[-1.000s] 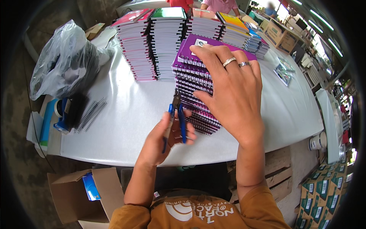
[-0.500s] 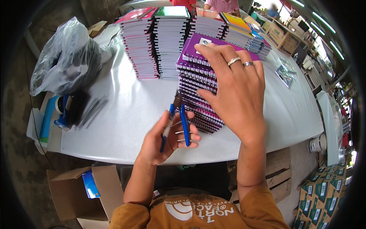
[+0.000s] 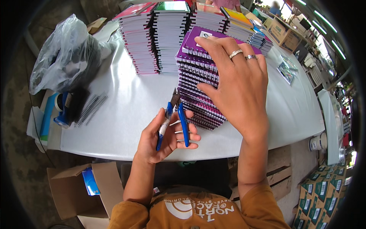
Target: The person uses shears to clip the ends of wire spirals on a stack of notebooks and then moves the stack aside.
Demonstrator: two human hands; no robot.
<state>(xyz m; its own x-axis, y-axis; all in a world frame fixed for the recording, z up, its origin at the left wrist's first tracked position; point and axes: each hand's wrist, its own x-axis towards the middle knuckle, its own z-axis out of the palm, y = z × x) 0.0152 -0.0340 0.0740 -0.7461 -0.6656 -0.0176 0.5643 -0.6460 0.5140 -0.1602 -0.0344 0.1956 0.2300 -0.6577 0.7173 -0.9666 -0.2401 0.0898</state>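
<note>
Pliers with blue handles (image 3: 183, 124) lie in my left hand (image 3: 148, 141), their handles spread apart. Their dark jaws point up at the left edge of a tall stack of purple spiral notebooks (image 3: 196, 82), by the coil ends; whether they touch a coil I cannot tell. Over the stack's right side is my right hand (image 3: 240, 86), wearing two rings. Its fingers are spread across the top cover, and the thumb points at the coil-bound side. The hand covers much of the stack's right part.
Behind stand tall stacks of notebooks with red (image 3: 135, 10), green (image 3: 171, 6) and yellow (image 3: 238, 17) covers. Left on the table are a clear plastic bag (image 3: 63, 57), loose dark coils (image 3: 91, 108) and a tape dispenser (image 3: 63, 110). An open carton (image 3: 108, 187) stands below left.
The view has shifted slightly. The pliers stay beside the stack's left edge, turned a little in my left hand. My right hand keeps its place over the purple notebooks.
</note>
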